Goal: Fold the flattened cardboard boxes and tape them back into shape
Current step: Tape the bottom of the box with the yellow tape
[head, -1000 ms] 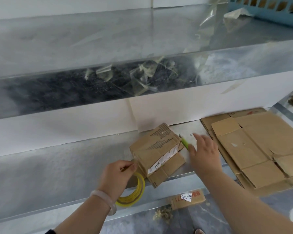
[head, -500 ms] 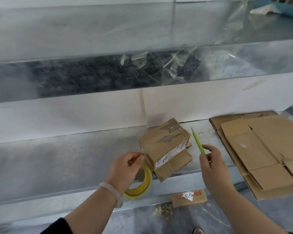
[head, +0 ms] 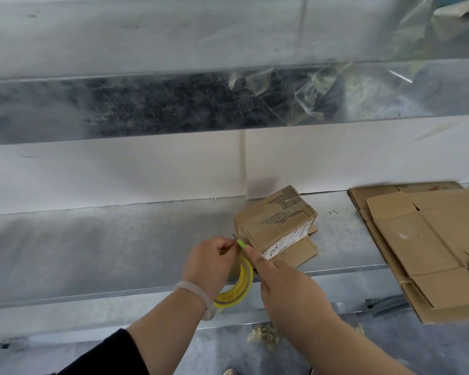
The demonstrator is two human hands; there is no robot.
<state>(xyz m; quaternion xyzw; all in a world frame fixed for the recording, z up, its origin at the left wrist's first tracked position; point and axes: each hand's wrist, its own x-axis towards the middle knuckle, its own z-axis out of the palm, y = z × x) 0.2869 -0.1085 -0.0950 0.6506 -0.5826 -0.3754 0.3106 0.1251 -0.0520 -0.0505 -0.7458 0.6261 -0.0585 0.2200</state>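
Observation:
A small folded cardboard box (head: pixel 275 226) with a white label stands on the metal shelf (head: pixel 119 253), one bottom flap lying out toward me. My left hand (head: pixel 209 263) grips a yellow tape roll (head: pixel 237 289) just left of the box and pinches the tape end by the box's left corner. My right hand (head: pixel 284 288) holds a thin green cutter (head: pixel 241 243), its tip at the tape between my left fingers and the box. A stack of flattened cardboard boxes (head: pixel 428 247) lies on the shelf to the right.
An upper metal shelf (head: pixel 173 50) overhangs, with scraps of clear tape (head: pixel 290 96) stuck to its front face. A white wall panel backs the lower shelf. Paper debris (head: pixel 263 335) lies on the grey floor below.
My right hand picked the green cutter off the shelf right of the box and brought it across to the tape at the box's left corner. The left hand stays on the roll.

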